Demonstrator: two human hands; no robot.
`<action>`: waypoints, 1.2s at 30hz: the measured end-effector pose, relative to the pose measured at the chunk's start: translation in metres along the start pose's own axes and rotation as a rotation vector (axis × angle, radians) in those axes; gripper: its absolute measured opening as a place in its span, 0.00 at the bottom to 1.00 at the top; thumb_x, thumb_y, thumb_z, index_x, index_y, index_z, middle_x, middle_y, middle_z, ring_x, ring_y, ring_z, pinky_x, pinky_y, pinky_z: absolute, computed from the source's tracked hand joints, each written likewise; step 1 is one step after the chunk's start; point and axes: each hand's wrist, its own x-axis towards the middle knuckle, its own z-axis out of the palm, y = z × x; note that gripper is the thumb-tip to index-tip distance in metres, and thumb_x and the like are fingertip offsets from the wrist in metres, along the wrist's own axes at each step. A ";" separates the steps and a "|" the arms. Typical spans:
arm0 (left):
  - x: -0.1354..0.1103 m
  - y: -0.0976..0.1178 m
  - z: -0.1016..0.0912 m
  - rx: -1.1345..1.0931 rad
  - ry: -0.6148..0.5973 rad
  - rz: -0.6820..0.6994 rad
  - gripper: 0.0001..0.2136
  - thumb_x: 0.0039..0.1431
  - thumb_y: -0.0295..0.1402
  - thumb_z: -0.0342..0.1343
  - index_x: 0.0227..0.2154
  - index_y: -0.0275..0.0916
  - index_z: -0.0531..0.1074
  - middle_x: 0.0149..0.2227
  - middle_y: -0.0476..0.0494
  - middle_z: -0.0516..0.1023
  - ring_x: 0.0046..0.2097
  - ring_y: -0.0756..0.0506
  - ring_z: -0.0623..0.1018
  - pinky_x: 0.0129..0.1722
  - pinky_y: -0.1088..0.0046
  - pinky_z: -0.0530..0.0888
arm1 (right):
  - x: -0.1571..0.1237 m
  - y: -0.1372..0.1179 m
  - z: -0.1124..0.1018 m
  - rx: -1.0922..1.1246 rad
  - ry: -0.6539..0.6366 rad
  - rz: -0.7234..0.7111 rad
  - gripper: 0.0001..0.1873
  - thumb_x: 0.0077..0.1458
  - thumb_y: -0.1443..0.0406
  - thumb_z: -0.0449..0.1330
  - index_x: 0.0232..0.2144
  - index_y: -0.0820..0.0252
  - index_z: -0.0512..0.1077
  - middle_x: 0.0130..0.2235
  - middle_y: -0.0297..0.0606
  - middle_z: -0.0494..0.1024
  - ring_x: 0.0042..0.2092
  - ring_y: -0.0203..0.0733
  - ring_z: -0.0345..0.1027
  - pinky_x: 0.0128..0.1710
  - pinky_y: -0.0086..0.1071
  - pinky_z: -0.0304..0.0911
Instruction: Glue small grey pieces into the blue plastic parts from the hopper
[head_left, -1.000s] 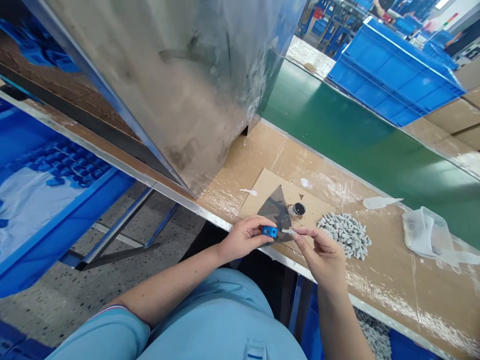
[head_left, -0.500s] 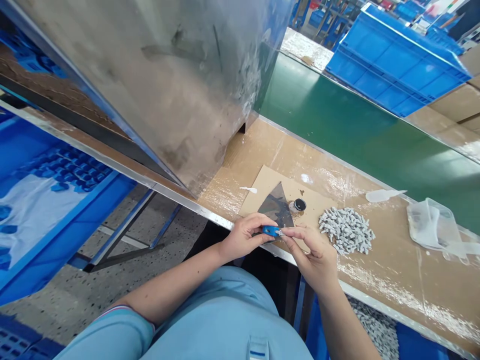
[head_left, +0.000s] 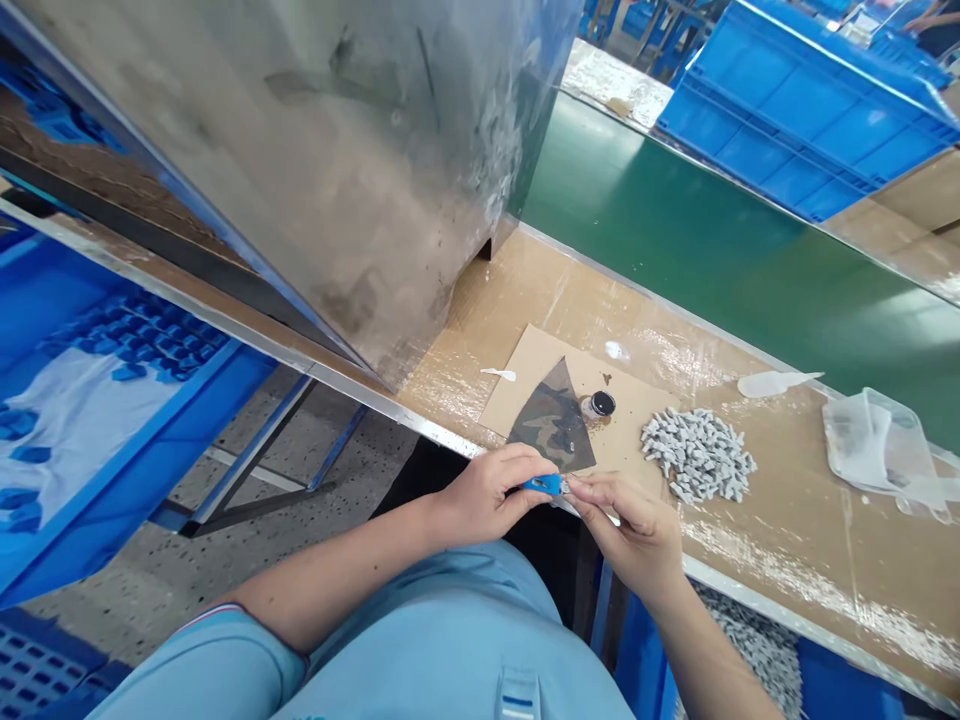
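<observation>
One steel cabinet wall (head_left: 300, 170) towered to my left, and past the green conveyor belt (head_left: 697, 240) sat a blue plastic crate (head_left: 795, 110). Another blue crate (head_left: 112, 420), holding blue parts, lay low on my left. On the cardboard-topped bench (head_left: 795, 530) lay a cardboard sheet (head_left: 540, 365) bearing a dark, smeared triangular film (head_left: 553, 420) and a small open black jar (head_left: 598, 404). Just right of that sheet was a heap of grey ribbed pieces (head_left: 697, 455), and farther along lay a crumpled clear plastic bag (head_left: 874, 445).

My left hand (head_left: 487, 495) was closed around a small blue block (head_left: 544, 485), pinching it just below the film's lower edge, near the bench's metal rim. The block looked bright and squared, though my fingers hid much of it. My right hand (head_left: 626, 530) pinched a tiny pale piece (head_left: 564, 486) between thumb and forefinger, pressing it against the block's end. Compared with a second earlier, both hands sat lower, uncovering the film's lower edge, and the pale piece, once just apart from the block, now touched it.
</observation>
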 end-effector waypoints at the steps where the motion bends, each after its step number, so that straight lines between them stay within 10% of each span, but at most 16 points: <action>1: -0.001 0.001 0.001 0.005 -0.006 0.001 0.07 0.64 0.30 0.52 0.42 0.35 0.73 0.37 0.40 0.78 0.39 0.47 0.77 0.40 0.73 0.75 | -0.002 0.001 0.001 0.010 0.006 -0.007 0.10 0.55 0.75 0.61 0.35 0.55 0.75 0.31 0.36 0.82 0.33 0.38 0.78 0.32 0.28 0.75; 10: 0.000 0.006 -0.007 0.010 -0.211 -0.189 0.11 0.65 0.39 0.49 0.43 0.36 0.67 0.41 0.40 0.76 0.39 0.46 0.75 0.40 0.71 0.73 | -0.019 0.005 -0.002 -0.001 -0.011 0.116 0.05 0.57 0.70 0.62 0.35 0.55 0.74 0.32 0.36 0.81 0.33 0.40 0.77 0.33 0.30 0.74; 17: -0.010 0.008 -0.015 0.209 -0.517 -0.090 0.19 0.69 0.43 0.32 0.40 0.36 0.63 0.35 0.40 0.74 0.35 0.44 0.73 0.36 0.68 0.70 | -0.021 -0.008 -0.005 -0.211 -0.405 0.046 0.13 0.67 0.64 0.46 0.31 0.57 0.65 0.27 0.35 0.69 0.27 0.38 0.64 0.26 0.31 0.62; 36: -0.024 0.018 -0.003 0.228 -0.539 -0.021 0.20 0.69 0.43 0.28 0.39 0.36 0.61 0.32 0.40 0.72 0.32 0.44 0.71 0.34 0.69 0.70 | -0.043 -0.011 0.005 -0.080 -0.485 0.005 0.13 0.66 0.70 0.43 0.28 0.55 0.55 0.27 0.32 0.60 0.27 0.37 0.54 0.26 0.29 0.56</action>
